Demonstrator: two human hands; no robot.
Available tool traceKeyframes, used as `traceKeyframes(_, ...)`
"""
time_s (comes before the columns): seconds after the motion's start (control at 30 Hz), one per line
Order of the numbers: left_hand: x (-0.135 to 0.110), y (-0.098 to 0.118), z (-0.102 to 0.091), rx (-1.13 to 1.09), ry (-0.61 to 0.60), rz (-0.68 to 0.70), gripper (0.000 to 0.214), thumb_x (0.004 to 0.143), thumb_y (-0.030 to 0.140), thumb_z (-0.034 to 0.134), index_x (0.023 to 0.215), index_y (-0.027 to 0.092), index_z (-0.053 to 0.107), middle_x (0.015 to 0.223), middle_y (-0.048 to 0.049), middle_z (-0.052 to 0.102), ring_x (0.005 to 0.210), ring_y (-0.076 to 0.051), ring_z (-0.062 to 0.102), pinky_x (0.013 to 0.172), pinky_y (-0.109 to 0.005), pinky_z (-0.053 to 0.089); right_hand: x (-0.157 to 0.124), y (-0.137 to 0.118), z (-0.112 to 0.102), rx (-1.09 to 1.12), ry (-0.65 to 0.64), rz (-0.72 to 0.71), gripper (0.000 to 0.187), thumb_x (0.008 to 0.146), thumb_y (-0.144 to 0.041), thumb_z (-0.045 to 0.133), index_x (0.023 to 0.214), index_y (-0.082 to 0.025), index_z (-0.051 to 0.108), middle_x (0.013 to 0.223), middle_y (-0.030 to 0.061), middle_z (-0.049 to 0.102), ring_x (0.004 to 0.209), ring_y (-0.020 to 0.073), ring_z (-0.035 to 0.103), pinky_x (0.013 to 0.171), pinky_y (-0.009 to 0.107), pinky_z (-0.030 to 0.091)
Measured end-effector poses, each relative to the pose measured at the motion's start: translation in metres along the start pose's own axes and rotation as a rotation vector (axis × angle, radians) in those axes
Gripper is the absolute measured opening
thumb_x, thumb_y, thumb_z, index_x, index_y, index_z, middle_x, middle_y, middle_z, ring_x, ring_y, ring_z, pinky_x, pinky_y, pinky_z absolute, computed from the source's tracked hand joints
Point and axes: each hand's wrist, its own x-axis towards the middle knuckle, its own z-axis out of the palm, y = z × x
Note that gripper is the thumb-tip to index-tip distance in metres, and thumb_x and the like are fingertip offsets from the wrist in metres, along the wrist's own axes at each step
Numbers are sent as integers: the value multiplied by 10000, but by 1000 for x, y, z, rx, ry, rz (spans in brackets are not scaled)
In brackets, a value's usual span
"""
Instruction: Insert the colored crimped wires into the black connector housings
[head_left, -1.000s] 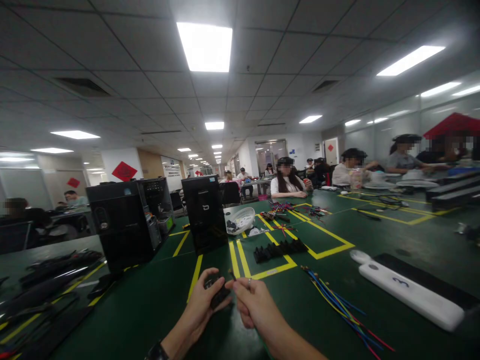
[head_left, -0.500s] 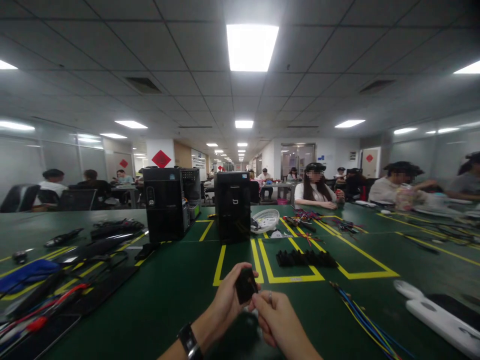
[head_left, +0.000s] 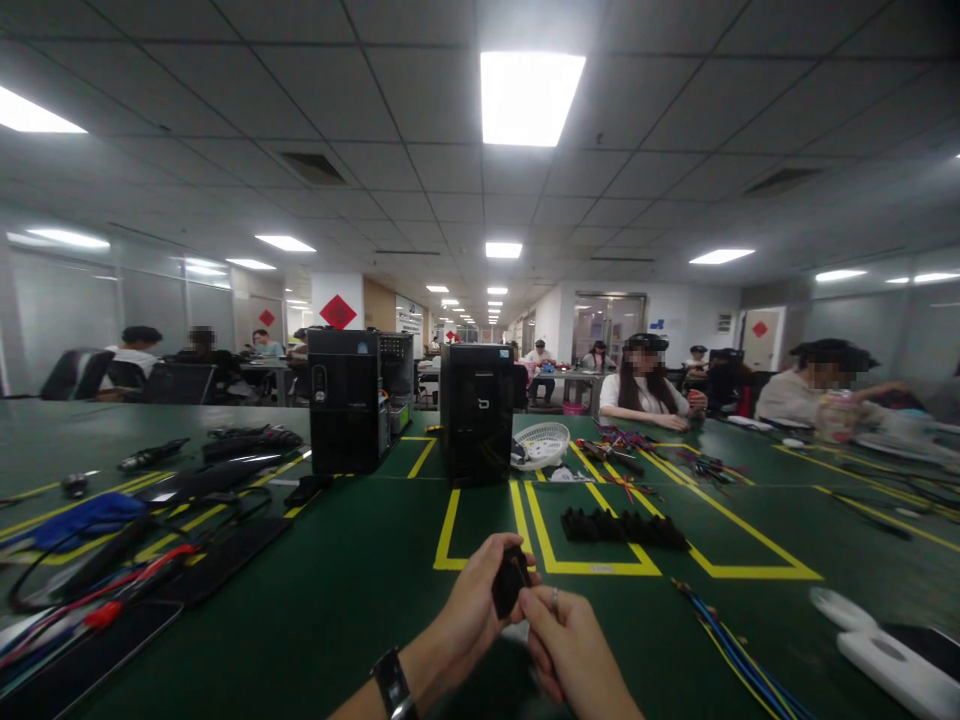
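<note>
A small flat black piece [head_left: 510, 582] is in my left hand [head_left: 472, 592], its fingers wrapped behind it and the thumb along its side. My right hand [head_left: 562, 625] has thumb and forefinger pinched together at the lower right edge of the piece. What sits between those fingertips is too small and dark to tell. Both hands are above the green table [head_left: 390, 560] near its front. Beyond them lies a row of similar-looking dark pieces [head_left: 622, 528], and to the right a bundle of blue and yellow wires [head_left: 731, 640].
Two black computer towers [head_left: 476, 415] stand ahead, one with an open side. Beside them is a white plastic basket [head_left: 540, 445]. Cables and a blue cloth-like item [head_left: 86, 522] lie left. A white device [head_left: 896, 660] lies right. A co-worker [head_left: 645, 390] sits across the table.
My view has turned a little left, so the scene sits further right. The black piece is turned slightly in my left hand. Both hands keep their hold.
</note>
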Motion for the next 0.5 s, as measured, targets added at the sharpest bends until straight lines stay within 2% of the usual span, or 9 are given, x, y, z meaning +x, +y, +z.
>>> traceKeyframes(0.2, -1, -2, -1, 62, 12, 10, 328, 825, 466, 550, 1028, 209, 538, 966, -78, 622, 870, -224, 644, 476, -202, 419, 3, 4, -1, -20, -8, 41, 505, 704, -660, 551, 690, -156, 543, 337, -120, 370, 240, 24, 252, 268, 167, 184)
traceKeyframes(0.37, 4, -6, -4, 77, -27, 12, 380, 809, 514, 545, 1030, 209, 494, 1004, -101, 639, 847, -232, 665, 408, -171, 365, 3, 4, 0, -49, -19, 51, 489, 726, -648, 530, 695, -161, 537, 338, -118, 372, 240, 28, 259, 269, 169, 177)
traceKeyframes(0.5, 5, -7, -3, 226, -28, 38, 401, 749, 469, 638, 1011, 219, 465, 1038, -101, 643, 816, -233, 676, 373, -163, 338, 3, 8, 0, -71, -16, 92, 523, 698, -691, 516, 688, -169, 531, 331, -120, 362, 232, 30, 256, 266, 173, 162)
